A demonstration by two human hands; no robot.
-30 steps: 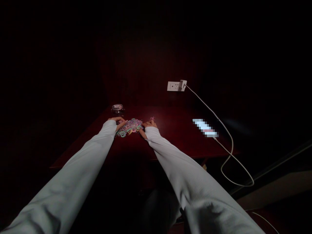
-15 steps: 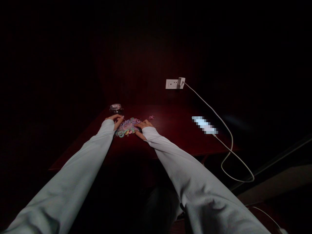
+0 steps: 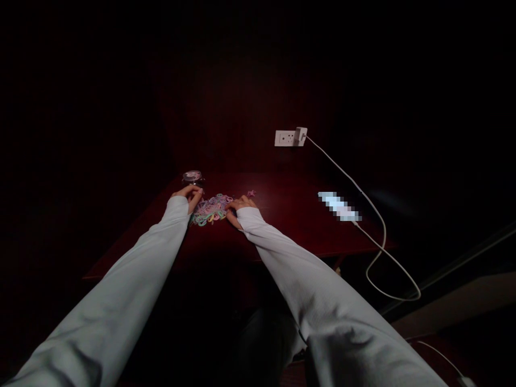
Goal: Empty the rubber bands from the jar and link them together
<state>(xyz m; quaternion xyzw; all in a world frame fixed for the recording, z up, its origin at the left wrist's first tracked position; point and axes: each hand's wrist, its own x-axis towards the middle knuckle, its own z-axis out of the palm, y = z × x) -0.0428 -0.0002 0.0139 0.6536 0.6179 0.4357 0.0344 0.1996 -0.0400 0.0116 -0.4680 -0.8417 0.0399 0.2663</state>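
Left fingers (image 3: 194, 188) and right fingers (image 3: 234, 205) are curling, grip unclear, a clear round jar (image 3: 193, 178) standing at pastel loops' (image 3: 212, 208) eleven o'clock.

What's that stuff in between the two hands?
In the head view, a heap of colourful elastic bands lies on the dark red table between the left hand and the right hand.

loose pastel bands (image 3: 211, 210) lie heaped near a small pink cluster (image 3: 251, 193).
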